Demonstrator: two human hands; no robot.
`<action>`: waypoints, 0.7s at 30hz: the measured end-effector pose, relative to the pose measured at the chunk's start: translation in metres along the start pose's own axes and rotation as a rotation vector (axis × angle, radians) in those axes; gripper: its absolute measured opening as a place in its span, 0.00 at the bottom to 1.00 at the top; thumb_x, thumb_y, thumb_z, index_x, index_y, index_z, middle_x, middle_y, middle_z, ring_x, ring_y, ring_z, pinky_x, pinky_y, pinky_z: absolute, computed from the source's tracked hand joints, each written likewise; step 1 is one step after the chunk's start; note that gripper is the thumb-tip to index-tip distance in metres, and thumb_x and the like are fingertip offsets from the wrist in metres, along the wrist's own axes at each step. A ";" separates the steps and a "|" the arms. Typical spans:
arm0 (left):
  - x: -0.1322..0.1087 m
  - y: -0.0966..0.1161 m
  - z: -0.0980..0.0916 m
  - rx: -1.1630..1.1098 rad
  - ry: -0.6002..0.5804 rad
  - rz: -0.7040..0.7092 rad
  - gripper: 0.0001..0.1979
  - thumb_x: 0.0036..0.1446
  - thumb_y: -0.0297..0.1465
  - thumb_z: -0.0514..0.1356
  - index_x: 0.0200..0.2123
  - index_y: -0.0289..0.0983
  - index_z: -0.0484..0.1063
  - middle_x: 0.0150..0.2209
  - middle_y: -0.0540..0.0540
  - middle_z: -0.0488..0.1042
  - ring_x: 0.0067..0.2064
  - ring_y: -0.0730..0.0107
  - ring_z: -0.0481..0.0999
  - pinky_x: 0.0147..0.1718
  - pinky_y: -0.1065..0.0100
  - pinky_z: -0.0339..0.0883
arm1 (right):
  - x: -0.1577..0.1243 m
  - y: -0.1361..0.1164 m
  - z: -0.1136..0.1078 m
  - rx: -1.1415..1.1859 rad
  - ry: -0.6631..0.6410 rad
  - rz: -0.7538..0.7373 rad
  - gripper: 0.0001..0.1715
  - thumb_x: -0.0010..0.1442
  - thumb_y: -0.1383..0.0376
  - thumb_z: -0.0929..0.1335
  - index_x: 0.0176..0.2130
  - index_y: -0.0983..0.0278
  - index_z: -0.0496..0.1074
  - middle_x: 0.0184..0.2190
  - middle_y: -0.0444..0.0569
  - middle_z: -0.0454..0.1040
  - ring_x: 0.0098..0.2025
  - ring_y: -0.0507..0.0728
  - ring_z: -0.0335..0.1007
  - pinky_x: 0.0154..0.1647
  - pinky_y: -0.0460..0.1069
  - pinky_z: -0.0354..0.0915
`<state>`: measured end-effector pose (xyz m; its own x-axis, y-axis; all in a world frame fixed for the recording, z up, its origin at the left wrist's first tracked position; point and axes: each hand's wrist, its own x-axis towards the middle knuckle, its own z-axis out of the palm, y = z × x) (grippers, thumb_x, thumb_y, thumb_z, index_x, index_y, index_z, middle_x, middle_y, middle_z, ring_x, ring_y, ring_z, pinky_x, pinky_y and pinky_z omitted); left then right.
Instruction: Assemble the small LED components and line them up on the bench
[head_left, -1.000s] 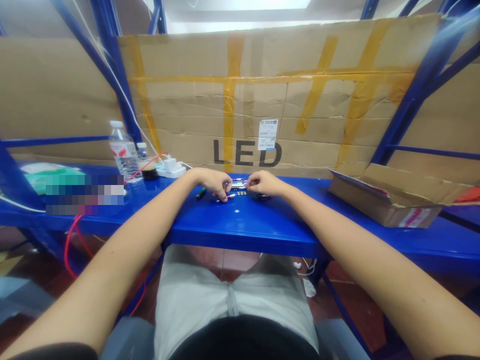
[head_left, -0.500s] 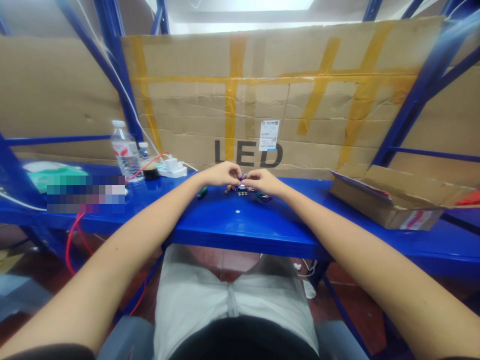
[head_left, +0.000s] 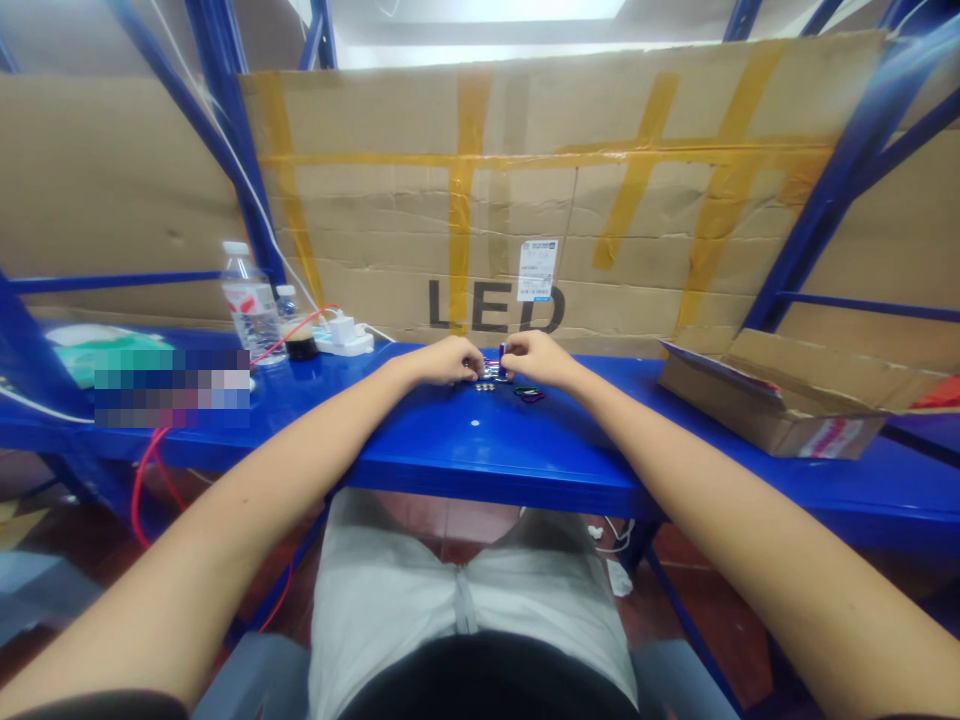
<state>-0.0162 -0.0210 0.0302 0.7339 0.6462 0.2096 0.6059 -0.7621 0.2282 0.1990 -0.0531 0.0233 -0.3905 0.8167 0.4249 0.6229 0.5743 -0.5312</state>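
Note:
My left hand point(head_left: 447, 360) and my right hand point(head_left: 534, 359) rest close together on the blue metal shelf point(head_left: 480, 440), both with fingers curled. Between them lies a cluster of small shiny parts point(head_left: 486, 376), too small to name. My right hand pinches a small dark piece upright at its fingertips, held over the cluster. My left hand's fingertips press on the cluster's left side. A small dark ring-like piece point(head_left: 529, 394) lies just right of the cluster, and a tiny white dot point(head_left: 473, 423) sits nearer to me.
A water bottle point(head_left: 249, 302), a smaller dark bottle point(head_left: 298, 330) and a white power strip point(head_left: 346, 338) with a red cable stand at the left. An open cardboard box point(head_left: 787, 395) sits at the right. A taped cardboard sheet marked LED point(head_left: 555, 190) backs the shelf.
Both hands lifted together off the shelf half a second ago, then came back down onto the cluster. The green pen-like item at the left is now out of sight.

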 end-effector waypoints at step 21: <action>0.003 0.002 0.007 0.124 -0.087 -0.078 0.08 0.51 0.30 0.61 0.33 0.33 0.79 0.30 0.45 0.79 0.31 0.69 0.75 0.32 0.70 0.61 | 0.002 0.001 0.003 0.005 -0.063 -0.062 0.05 0.45 0.69 0.66 0.28 0.64 0.67 0.26 0.43 0.71 0.30 0.53 0.65 0.31 0.47 0.59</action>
<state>-0.0106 -0.0210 0.0251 0.7035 0.7020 0.1114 0.6916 -0.7122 0.1205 0.1971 -0.0512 0.0214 -0.4699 0.7814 0.4105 0.5930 0.6240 -0.5090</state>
